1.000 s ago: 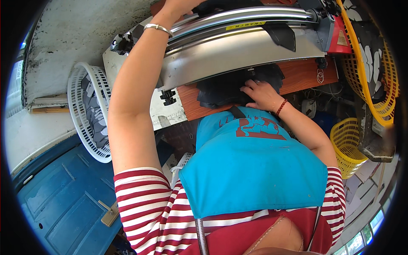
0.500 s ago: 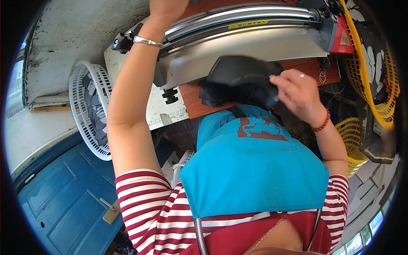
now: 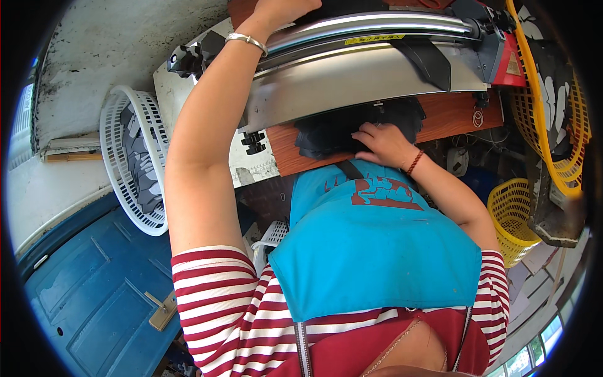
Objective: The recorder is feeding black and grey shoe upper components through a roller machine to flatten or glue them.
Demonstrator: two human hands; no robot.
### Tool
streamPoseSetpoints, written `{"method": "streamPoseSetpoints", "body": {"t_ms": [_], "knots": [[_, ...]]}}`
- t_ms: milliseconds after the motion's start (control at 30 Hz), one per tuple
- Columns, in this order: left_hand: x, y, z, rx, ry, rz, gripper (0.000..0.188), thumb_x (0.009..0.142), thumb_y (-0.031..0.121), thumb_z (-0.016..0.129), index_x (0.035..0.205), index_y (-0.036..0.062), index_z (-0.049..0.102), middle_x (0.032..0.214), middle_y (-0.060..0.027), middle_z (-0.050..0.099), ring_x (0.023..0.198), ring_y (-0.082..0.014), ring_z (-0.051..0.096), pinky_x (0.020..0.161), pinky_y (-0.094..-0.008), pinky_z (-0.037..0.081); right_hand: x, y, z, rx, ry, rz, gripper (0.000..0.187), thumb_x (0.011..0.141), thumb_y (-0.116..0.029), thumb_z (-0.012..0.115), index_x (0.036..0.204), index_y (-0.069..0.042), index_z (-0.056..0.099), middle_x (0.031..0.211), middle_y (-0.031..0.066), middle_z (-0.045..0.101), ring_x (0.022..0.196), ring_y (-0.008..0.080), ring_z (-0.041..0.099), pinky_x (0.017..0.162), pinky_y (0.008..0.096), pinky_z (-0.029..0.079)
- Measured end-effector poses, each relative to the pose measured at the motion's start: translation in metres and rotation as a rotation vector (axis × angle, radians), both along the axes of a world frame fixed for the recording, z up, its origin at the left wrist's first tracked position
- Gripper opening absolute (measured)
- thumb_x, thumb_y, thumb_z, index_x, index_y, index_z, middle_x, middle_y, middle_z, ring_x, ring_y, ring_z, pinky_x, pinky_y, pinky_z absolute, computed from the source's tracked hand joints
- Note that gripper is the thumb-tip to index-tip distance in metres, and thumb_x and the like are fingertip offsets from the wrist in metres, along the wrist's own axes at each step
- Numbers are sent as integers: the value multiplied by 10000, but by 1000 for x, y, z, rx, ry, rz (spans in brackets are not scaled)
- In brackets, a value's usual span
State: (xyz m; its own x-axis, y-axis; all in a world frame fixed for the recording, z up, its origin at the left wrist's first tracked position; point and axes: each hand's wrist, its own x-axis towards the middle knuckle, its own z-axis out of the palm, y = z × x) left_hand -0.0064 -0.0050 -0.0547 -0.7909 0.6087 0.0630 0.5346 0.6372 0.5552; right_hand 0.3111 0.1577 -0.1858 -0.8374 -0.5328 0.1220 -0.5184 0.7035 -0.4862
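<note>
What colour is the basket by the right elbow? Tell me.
Yellow basket, an open mesh; the head view shows it.

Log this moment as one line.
left hand: atop grey metal machine | right hand: on black pieces, brown wooden table

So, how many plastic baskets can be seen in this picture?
3: a white basket at the left by the wall, a small yellow basket at the lower right, and a larger yellow basket at the upper right. Others may be hidden.
</note>
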Motion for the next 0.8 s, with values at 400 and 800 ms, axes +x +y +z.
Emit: {"method": "streamPoseSetpoints", "body": {"t_ms": [400,800], "knots": [[10,-6,59,347,-236,347,419,911,31,600,1328,-7,597,1214,-213,667,813,-217,651,571,-300,574,32,6,-8,-96,48,-93,276,749,-60,738,1023,-49,704,917,101,613,809,277,654,685,384,556],[12,7,2,-235,-55,-228,329,893,283,576,891,7,755,968,-244,724,926,-410,689,838,-486,528,-80,39,115,-27,360,-373,291,751,3,721,1031,-77,697,866,73,614,756,288,640,642,387,535]]}}
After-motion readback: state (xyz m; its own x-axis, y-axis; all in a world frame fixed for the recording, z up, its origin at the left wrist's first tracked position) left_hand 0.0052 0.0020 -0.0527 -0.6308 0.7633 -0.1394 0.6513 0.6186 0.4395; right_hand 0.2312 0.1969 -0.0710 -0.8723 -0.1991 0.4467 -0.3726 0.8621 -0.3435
